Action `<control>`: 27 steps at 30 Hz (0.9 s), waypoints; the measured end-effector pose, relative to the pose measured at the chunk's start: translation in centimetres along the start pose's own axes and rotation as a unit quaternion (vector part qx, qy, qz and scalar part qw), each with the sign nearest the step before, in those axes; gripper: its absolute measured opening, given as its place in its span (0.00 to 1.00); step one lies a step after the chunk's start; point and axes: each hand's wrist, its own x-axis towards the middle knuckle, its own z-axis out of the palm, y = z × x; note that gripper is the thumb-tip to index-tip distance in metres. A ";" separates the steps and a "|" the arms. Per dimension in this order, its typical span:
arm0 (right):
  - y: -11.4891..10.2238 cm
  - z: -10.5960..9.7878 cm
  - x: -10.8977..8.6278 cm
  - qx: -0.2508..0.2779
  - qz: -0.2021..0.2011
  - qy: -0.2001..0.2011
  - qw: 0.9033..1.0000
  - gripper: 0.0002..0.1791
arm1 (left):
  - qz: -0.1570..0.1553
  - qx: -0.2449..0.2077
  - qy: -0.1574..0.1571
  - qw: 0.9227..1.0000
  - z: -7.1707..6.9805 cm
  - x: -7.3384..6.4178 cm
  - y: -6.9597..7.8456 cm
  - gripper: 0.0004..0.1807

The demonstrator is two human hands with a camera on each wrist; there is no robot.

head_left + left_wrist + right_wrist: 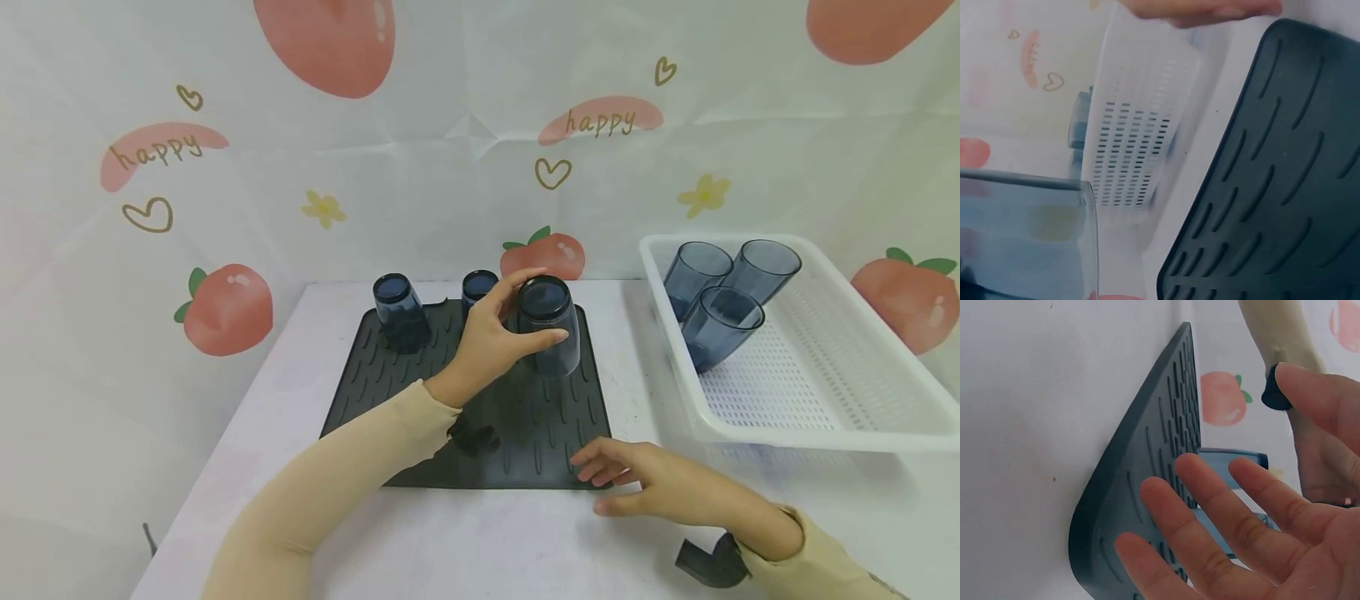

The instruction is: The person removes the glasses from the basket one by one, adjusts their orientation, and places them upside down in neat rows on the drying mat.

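My left hand (491,333) grips a blue-tinted drinking glass (553,354) turned upside down, its mouth facing the dark ribbed drying mat (517,425). In the left wrist view this glass (1022,231) appears apart from the mat (1285,156). Two more upside-down glasses stand towards the back of the mat: one glass (402,315) at the left and another glass (478,285) partly hidden by my left hand. Near the mat's front right corner, my right hand (645,483) holds nothing. Its fingers (1210,506) are spread in the right wrist view.
A white perforated basket (675,367) stands to the right of the mat. Three blue glasses (722,321) lean together at its left back. Behind the white table (495,542) hangs a printed cloth backdrop (450,183).
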 end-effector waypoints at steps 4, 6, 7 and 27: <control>0.0 0.0 0.0 0.003 0.003 -0.003 1.000 0.24 | -0.012 0.005 0.010 1.000 0.3 0.9 -0.5 0.39; 0.1 0.0 0.1 0.003 0.003 -0.004 1.000 0.24 | -0.027 0.010 0.018 0.999 0.5 1.3 -0.8 0.39; 0.1 0.0 0.1 0.003 0.003 -0.004 1.000 0.24 | -0.036 0.011 0.023 0.999 0.6 1.5 -0.9 0.39; 0.4 0.5 0.2 0.034 0.005 -0.006 0.999 0.23 | -0.109 0.035 0.046 0.992 2.5 3.5 -4.0 0.40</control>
